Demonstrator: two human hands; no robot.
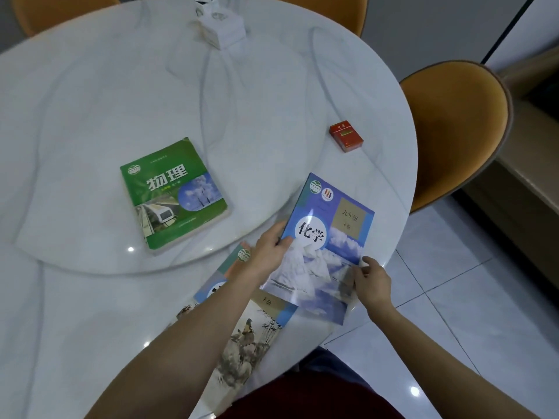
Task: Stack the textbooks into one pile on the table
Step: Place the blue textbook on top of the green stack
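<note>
A blue chemistry textbook (326, 237) with a snowy mountain cover is held tilted above the table's near right edge. My left hand (269, 252) grips its left edge and my right hand (370, 278) grips its lower right corner. Below it, a textbook with a bird painting on its cover (251, 337) lies flat near the front edge, partly hidden by my left forearm. A thick green physics textbook (174, 193) lies flat and alone on the round raised centre plate (90, 131) of the white marble table (75, 313).
A red cigarette pack (346, 137) lies at the table's right side. A white tissue box (220, 28) stands at the far middle. Orange chairs (459, 128) stand around the table, one close on the right. Tiled floor lies to the right.
</note>
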